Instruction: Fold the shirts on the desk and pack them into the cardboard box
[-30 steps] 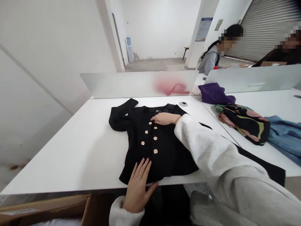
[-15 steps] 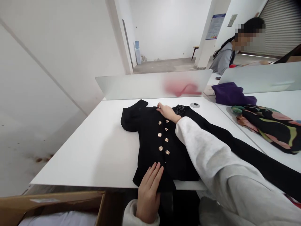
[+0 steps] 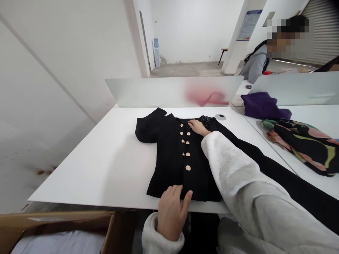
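Black jacket (image 3: 174, 158) lies flat, front up, on the white table (image 3: 87, 165), about mid-table, gold buttons (image 3: 188, 168) in two rows, one sleeve folded at its upper left. Long black strip (image 3: 291, 187), can't tell if it's the other sleeve, runs right from the jacket under the right arm. Frosted divider (image 3: 169, 90) with a pink smear stands along the far edge. Small round cable hole (image 3: 220, 116) just beyond the collar. Right side, on the next table: purple cloth (image 3: 265, 106), and patterned scarf-like cloth (image 3: 304, 146) beside it. Cardboard box (image 3: 58, 229) below the near edge, lower left. Co-worker (image 3: 255, 63) sits past the divider, upper right, hands not visible.

Versus the earlier frame: jacket hem now sits back on the table, no longer over the near edge; right hand is further along the collar.

Right hand (image 3: 198, 127) reaches across, flat on the chest by the collar, grip open, nothing clamped. Left hand (image 3: 171, 216) rests at the hem, fingers slightly curled, grip open, not pinching.
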Tool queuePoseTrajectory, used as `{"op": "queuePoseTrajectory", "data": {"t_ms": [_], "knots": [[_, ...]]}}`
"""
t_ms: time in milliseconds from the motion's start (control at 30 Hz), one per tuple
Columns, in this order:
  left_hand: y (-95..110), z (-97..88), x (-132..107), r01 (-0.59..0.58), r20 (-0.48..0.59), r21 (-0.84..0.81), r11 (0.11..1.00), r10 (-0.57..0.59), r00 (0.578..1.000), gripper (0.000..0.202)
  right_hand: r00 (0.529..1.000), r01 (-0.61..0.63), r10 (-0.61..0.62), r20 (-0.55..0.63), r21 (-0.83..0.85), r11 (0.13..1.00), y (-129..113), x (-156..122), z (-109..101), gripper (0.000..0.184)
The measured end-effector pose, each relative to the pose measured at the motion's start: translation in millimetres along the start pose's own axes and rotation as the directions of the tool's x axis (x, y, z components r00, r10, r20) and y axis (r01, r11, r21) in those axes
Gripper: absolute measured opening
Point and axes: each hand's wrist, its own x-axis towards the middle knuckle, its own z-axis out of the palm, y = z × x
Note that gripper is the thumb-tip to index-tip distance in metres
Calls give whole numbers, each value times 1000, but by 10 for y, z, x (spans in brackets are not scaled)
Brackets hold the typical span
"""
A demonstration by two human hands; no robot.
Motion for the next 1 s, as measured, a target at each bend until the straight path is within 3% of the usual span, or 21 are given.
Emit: {"op": "queuePoseTrajectory", "data": {"t_ms": [100,233,500,733,833,933,1000], "knots": [[32,159,131,62,-15,53,997,-62,998,31,998,39,-39,-49,12,999,17,-107,41,33],[22,310,157,-35,-17,31,999,35,999,25,991,46,-43,-129,23,999,15,-131,68,36],[-31,299,98,-59,-101,-152,987,44,994,24,989,-7,19,-144,82,997,68,-84,-20,31],[-47,257,39,-85,-141,-327,941,40,989,24,962,19,37,-270,203,979,-95,64,-275,36],[-60,250,39,-20,-158,-293,956,-28,987,24,982,30,-8,-187,115,993,-194,111,-232,37],[-70,274,50,22,-166,-232,973,-62,984,22,998,47,-46,-40,25,999,-259,77,-50,35],[-74,302,49,34,-181,-209,977,-72,981,16,998,64,-63,-24,7,998,-275,25,83,37]]}}
